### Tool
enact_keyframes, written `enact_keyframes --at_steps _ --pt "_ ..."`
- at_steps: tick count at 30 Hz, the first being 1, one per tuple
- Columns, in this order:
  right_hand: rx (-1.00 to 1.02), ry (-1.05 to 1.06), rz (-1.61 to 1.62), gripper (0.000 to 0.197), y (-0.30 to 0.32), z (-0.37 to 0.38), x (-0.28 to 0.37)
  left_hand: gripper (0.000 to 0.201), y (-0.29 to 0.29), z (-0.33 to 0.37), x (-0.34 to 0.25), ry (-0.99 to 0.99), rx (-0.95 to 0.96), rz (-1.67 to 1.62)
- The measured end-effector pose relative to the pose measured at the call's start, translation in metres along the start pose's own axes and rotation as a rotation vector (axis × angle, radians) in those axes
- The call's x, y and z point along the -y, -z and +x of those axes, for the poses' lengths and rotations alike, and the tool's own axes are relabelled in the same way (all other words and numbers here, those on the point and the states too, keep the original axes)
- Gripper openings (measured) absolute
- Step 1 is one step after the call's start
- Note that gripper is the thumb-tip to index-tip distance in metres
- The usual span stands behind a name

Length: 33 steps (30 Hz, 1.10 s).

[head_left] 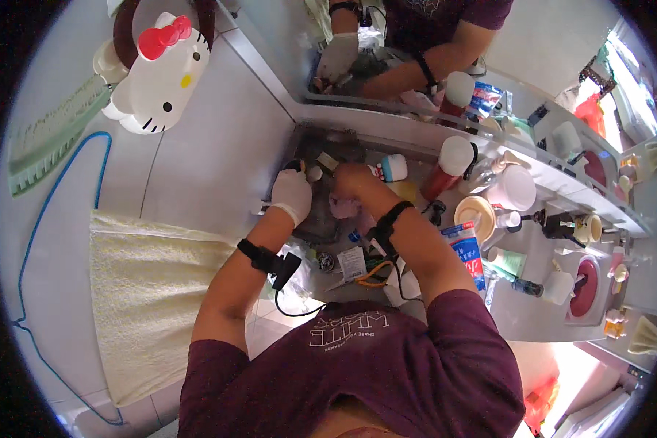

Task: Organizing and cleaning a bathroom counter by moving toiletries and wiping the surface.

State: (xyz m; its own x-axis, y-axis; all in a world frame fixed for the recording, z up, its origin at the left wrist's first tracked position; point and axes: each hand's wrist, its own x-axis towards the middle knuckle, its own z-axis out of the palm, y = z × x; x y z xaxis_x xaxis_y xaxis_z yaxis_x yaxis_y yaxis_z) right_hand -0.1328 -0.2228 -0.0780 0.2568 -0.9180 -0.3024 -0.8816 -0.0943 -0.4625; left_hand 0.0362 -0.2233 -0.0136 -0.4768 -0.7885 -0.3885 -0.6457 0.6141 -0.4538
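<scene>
My left hand [292, 196], in a white glove, is at the back left of the grey counter. Its fingers are curled at a small dark and yellowish piece [297, 166] too small to make out. My bare right hand [352, 179] is beside it, closed, with a crumpled pink cloth [343, 209] bunched under the palm. Between the hands are a small pale round piece [314, 174] and a short flat yellowish-grey strip [327, 161]. Just right of my right hand lies a white and teal bottle [393, 168] on its side.
A red bottle with a white lid [456, 155], a pump bottle [489, 174], a pink tub [515, 188] and tubes [466, 252] crowd the right. Orange-handled pliers [374, 274] and a printed paper [352, 263] lie nearer me. A mirror ledge [416, 123] runs behind; a towel [160, 299] hangs left.
</scene>
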Motion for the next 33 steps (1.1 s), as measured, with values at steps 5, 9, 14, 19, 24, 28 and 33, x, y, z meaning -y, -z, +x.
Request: enact_keyframes --at_steps 5,9,14,19,24,28,33 --pt "-0.257 -0.074 0.332 0.038 0.015 -0.021 0.004 0.027 0.004 -0.012 0.001 -0.051 0.023 -0.009" --pt "-0.343 -0.057 0.364 0.043 0.021 -0.037 -0.01 0.025 -0.011 -0.017 0.006 -0.107 -0.056 -0.093" --pt "-0.447 0.08 0.324 0.042 0.052 -0.08 -0.006 0.027 -0.019 -0.043 0.016 -0.129 -0.244 -0.157" --pt "-0.409 0.092 0.364 0.04 0.073 -0.115 -0.002 0.047 0.054 -0.087 0.006 -0.096 -0.505 -0.707" --pt "-0.176 0.045 0.407 0.032 0.096 -0.155 0.029 0.06 0.042 -0.083 -0.028 -0.223 -0.705 -0.85" --pt "-0.164 0.294 0.538 0.033 0.104 -0.165 0.032 0.053 0.013 -0.084 -0.039 -0.178 -0.612 -1.097" --pt "-0.519 -0.09 0.979 0.041 0.117 -0.128 -0.015 0.035 -0.02 -0.091 -0.041 -0.129 -0.618 -1.282"
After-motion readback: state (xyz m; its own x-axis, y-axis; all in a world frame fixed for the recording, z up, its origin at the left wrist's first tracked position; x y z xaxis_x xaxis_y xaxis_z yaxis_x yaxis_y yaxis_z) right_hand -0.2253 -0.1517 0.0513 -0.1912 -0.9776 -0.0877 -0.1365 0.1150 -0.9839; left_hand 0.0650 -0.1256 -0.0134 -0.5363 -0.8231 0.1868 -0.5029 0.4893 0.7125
